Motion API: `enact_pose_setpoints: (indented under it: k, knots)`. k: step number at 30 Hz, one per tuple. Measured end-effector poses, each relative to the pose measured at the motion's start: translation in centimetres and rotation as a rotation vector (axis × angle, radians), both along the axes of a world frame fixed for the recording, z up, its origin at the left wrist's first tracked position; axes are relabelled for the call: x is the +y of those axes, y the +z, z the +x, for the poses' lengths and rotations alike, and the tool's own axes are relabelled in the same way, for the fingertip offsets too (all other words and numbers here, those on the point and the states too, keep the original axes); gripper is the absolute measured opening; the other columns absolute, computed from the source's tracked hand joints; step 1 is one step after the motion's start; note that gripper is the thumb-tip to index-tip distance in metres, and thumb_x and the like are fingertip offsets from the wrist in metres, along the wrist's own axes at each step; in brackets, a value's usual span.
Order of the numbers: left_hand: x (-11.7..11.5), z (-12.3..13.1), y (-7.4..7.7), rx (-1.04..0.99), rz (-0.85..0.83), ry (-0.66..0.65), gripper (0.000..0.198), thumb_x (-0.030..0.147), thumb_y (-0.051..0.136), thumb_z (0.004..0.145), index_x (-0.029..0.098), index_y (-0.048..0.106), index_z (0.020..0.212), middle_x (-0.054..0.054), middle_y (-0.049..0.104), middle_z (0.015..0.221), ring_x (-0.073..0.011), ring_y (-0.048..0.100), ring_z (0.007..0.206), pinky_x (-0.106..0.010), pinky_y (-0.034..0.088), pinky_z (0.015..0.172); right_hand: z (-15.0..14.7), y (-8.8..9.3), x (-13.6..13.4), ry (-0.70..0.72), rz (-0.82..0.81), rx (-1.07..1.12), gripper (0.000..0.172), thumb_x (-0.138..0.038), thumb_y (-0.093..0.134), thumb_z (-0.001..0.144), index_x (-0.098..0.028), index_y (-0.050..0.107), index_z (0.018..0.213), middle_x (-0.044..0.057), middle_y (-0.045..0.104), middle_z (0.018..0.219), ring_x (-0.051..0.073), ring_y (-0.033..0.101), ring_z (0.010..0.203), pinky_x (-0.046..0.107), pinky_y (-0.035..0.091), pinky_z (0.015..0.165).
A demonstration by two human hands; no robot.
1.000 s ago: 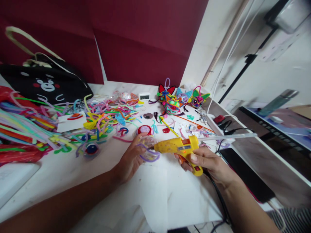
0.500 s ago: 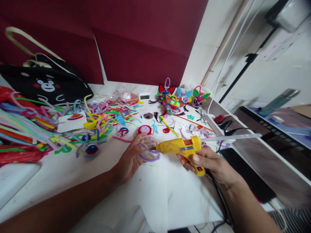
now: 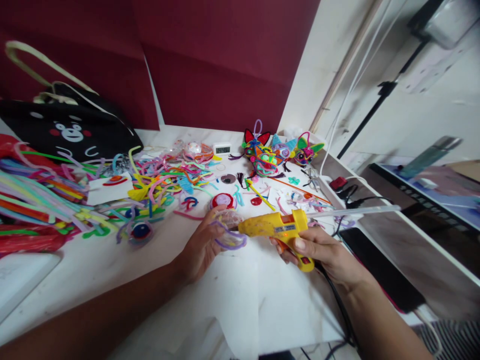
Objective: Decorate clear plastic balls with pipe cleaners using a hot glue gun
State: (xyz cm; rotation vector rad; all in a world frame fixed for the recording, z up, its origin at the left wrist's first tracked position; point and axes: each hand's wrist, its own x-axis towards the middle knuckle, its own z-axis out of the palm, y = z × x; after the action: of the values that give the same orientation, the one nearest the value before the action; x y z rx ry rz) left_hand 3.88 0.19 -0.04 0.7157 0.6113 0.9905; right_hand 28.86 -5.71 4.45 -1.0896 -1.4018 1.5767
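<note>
Near the middle, my left hand (image 3: 205,242) is closed round a clear plastic piece (image 3: 229,220) edged with a purple pipe cleaner (image 3: 232,244). My right hand (image 3: 318,250) grips a yellow glue gun (image 3: 275,227) by its handle, fingers at the trigger. The gun's nozzle points left and meets the plastic piece; the exact contact is too blurred to tell. A long clear glue stick (image 3: 354,212) sticks out of the gun's back. Just beyond my left fingertips lies a red and pink coiled disc (image 3: 224,200).
Pipe cleaners (image 3: 41,192) pile up at the left beside a black bag (image 3: 71,125). Colourful eared ornaments (image 3: 266,160) stand at the back. A black phone (image 3: 382,267) and a power strip (image 3: 333,192) lie at the right. The gun's cable (image 3: 339,300) runs below my right wrist.
The glue gun and my right hand have shifted slightly left. My left hand keeps its hold on the plastic piece, almost unmoved.
</note>
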Motion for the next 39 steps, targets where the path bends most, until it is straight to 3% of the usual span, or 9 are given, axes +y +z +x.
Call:
enact_pose_setpoints:
  k: [13, 20, 32, 39]
  knots:
    - [0.11, -0.11, -0.11, -0.017, -0.012, -0.015, 0.042, 0.025, 0.072, 0.076, 0.026, 0.062, 0.116, -0.007, 0.071, 0.114, -0.0317, 0.065, 0.109, -0.050, 0.056, 0.087, 0.18, -0.13, -0.10, -0.011, 0.014, -0.032, 0.046, -0.057, 0.066, 0.083, -0.013, 0.074, 0.091, 0.005, 0.061, 0.072, 0.015, 0.048, 0.061, 0.029, 0.035, 0.057]
    - [0.13, -0.09, 0.30, 0.011, -0.024, 0.007, 0.043, 0.026, 0.074, 0.073, 0.023, 0.062, 0.115, -0.008, 0.070, 0.113, -0.0289, 0.067, 0.101, -0.045, 0.060, 0.079, 0.54, -0.51, -0.24, -0.044, -0.005, -0.008, 0.042, -0.055, 0.068, 0.083, -0.013, 0.074, 0.089, 0.005, 0.062, 0.074, 0.015, 0.049, 0.063, 0.029, 0.034, 0.059]
    - [0.24, -0.30, 0.18, 0.012, -0.009, -0.005, 0.042, 0.025, 0.069, 0.077, 0.023, 0.060, 0.118, -0.008, 0.069, 0.114, -0.0317, 0.063, 0.113, -0.050, 0.058, 0.088, 0.83, -0.58, -0.39, -0.041, -0.025, -0.006, 0.040, -0.053, 0.068, 0.084, -0.014, 0.073, 0.090, 0.006, 0.063, 0.080, 0.014, 0.049, 0.065, 0.028, 0.033, 0.059]
    - [0.28, -0.23, 0.41, 0.037, -0.037, 0.003, 0.045, 0.026, 0.070, 0.074, 0.020, 0.060, 0.118, -0.009, 0.069, 0.111, -0.0321, 0.065, 0.108, -0.053, 0.057, 0.086, 0.84, -0.47, -0.28, -0.038, -0.025, -0.012, 0.043, -0.056, 0.069, 0.082, -0.014, 0.073, 0.088, 0.004, 0.060, 0.073, 0.014, 0.048, 0.064, 0.028, 0.032, 0.058]
